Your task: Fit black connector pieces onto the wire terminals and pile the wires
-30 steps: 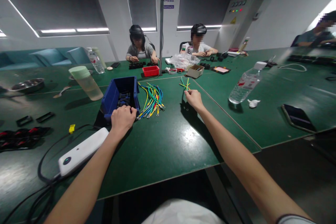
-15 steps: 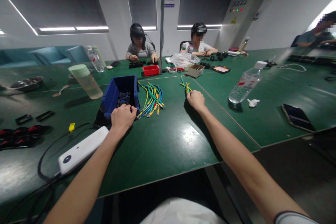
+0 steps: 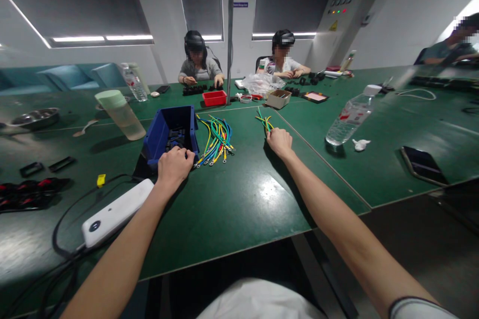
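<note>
Bench (image 3: pixel 232 214), green, seen from our seat; items listed near to far.

White case (image 3: pixel 118 214), one, long, beside our left forearm, cable at its near end.

Left hand (image 3: pixel 175 168), ours: fingers curled at the near right corner of the blue bin; whether they grip its edge we cannot tell. We judge a light, steady touch enough here, clear of the wire ends.

Phone (image 3: pixel 423 164), one, flat, well off to our right.

Wire pile (image 3: pixel 216 137), loose: yellow, green and blue, just right of the bin, metal ring ends (image 3: pixel 211 163) towards us. These may snag; we would do well to lift single wires by a free end.

Blue bin (image 3: pixel 151 144), one, open-topped, holding black parts (image 3: pixel 175 137).

Right hand (image 3: pixel 279 142), ours: fingers bent at the near end of the small bunch; pinching or merely resting, we cannot tell.

Small bunch (image 3: pixel 265 120), green and yellow wires, crossing, apart from the pile. We judge it best to square the ends and lay the wires parallel before loosening the fingers.

Water bottle (image 3: pixel 350 117), one, right of the bunch.

Red tray (image 3: pixel 214 99) and small box (image 3: pixel 277 100), one each, beyond.

Two seated people (image 3: pixel 202 67), far side.
</note>
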Demonstrator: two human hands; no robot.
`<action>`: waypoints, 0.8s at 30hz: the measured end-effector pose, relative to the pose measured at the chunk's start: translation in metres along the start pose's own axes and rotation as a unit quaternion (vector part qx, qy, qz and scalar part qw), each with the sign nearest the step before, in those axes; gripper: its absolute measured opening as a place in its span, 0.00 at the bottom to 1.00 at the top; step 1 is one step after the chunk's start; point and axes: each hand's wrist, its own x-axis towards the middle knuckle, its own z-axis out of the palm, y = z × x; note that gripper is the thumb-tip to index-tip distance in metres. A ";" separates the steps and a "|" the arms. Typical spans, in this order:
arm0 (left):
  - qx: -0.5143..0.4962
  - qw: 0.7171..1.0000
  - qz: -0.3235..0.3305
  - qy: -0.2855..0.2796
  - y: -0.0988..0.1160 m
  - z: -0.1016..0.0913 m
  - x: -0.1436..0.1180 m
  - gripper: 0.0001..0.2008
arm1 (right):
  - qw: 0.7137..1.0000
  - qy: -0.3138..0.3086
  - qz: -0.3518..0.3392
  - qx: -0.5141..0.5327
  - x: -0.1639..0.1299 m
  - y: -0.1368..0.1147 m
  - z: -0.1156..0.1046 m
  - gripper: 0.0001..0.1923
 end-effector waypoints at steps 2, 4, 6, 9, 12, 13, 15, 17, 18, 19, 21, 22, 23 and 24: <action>-0.006 1.000 0.001 0.003 0.000 -0.001 0.000 0.26 | 1.000 -0.001 0.001 0.001 -0.001 -0.001 0.000 0.21; -0.015 1.000 0.004 0.008 0.001 -0.002 0.000 0.25 | 1.000 0.000 -0.001 0.004 -0.002 -0.001 -0.001 0.21; -0.024 1.000 0.007 0.010 0.002 -0.003 0.000 0.24 | 1.000 0.003 -0.004 0.008 -0.003 -0.001 -0.001 0.20; -0.024 1.000 -0.001 0.000 0.003 -0.004 -0.001 0.24 | 1.000 0.004 -0.002 0.011 -0.004 -0.001 -0.001 0.19; -0.013 1.000 -0.011 -0.009 0.003 -0.004 -0.001 0.25 | 1.000 0.004 0.000 0.013 -0.004 -0.002 -0.001 0.19; -0.009 1.000 -0.012 -0.010 0.003 -0.004 0.000 0.25 | 1.000 0.003 -0.001 0.013 -0.004 -0.002 -0.001 0.19; -0.007 1.000 -0.008 -0.011 0.002 -0.004 0.000 0.26 | 1.000 0.002 -0.002 0.012 -0.004 -0.002 -0.001 0.18; -0.009 1.000 -0.004 -0.010 0.001 -0.003 0.000 0.27 | 1.000 0.003 -0.003 0.009 -0.004 -0.002 -0.001 0.18; -0.010 1.000 -0.003 -0.009 0.001 -0.003 0.000 0.27 | 1.000 0.006 -0.005 0.007 -0.004 -0.002 0.000 0.18; -0.011 1.000 -0.004 -0.008 0.001 -0.003 0.001 0.27 | 1.000 0.010 -0.007 0.005 -0.004 -0.002 0.000 0.18; -0.011 1.000 -0.006 -0.004 0.000 -0.002 0.001 0.27 | 1.000 0.016 -0.011 0.001 -0.004 -0.002 0.000 0.18; -0.010 1.000 -0.005 -0.001 0.000 -0.002 0.001 0.28 | 1.000 0.017 -0.011 0.000 -0.004 -0.002 0.001 0.18; -0.010 1.000 -0.003 0.001 0.000 -0.002 0.001 0.28 | 1.000 0.016 -0.010 -0.002 -0.005 -0.002 0.001 0.18; -0.009 1.000 -0.001 0.004 0.000 -0.002 0.001 0.28 | 1.000 0.015 -0.008 -0.003 -0.005 -0.002 0.000 0.18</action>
